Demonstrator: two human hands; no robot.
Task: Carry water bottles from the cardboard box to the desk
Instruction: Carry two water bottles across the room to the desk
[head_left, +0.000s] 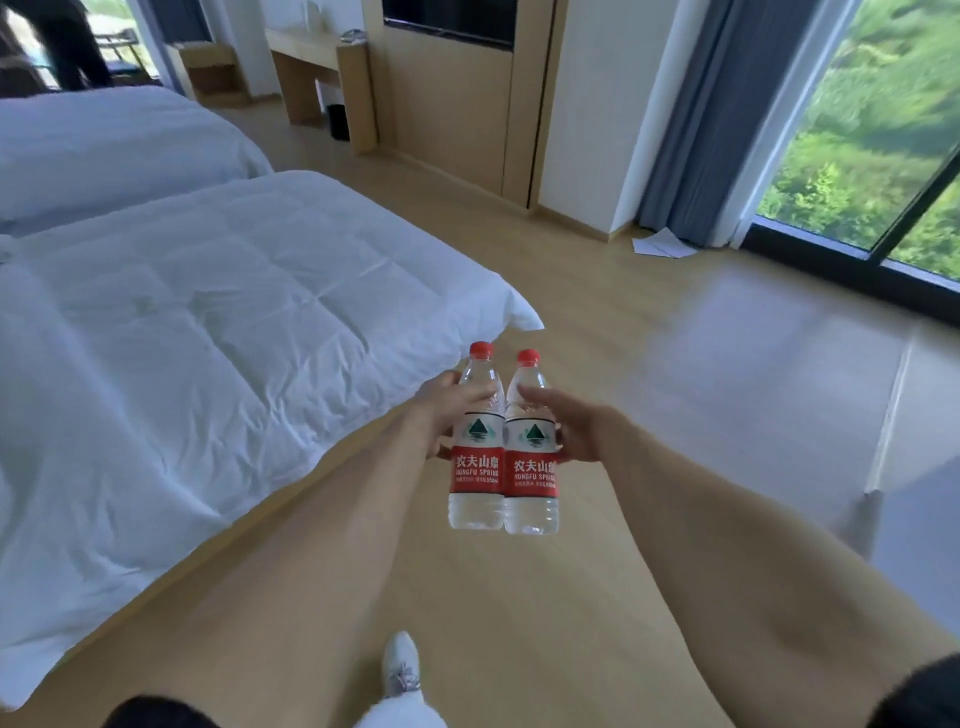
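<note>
Out over the wooden floor (597, 338), between the bed and the window, we have two water bottles held upright side by side, touching along their labels. Our left hand (447, 410) is curled round the left bottle (475, 457), thumb across its clear shoulder just above the label. Our right hand (582, 426) is wrapped round the right bottle (531, 467) from the far side, thumb reaching onto its upper part. Both are clear plastic with red caps and red-and-white Nongfu Spring labels, and both look full of water, clear right up into the necks. They hang in mid-air, well above the floor, resting on nothing.

To our left lies a bed (208, 338) under a white duvet, its corner just behind the bottle caps, with a second white bed (104, 145) beyond it. Far ahead stands a light wooden desk (311, 57) against the wall, well apart from us. On the right, grey curtains (691, 130) flank a big window (872, 130) with greenery outside, and white papers (662, 244) lie on the floor near the curtain. Down below, one white shoe (400, 665) shows on the boards.
</note>
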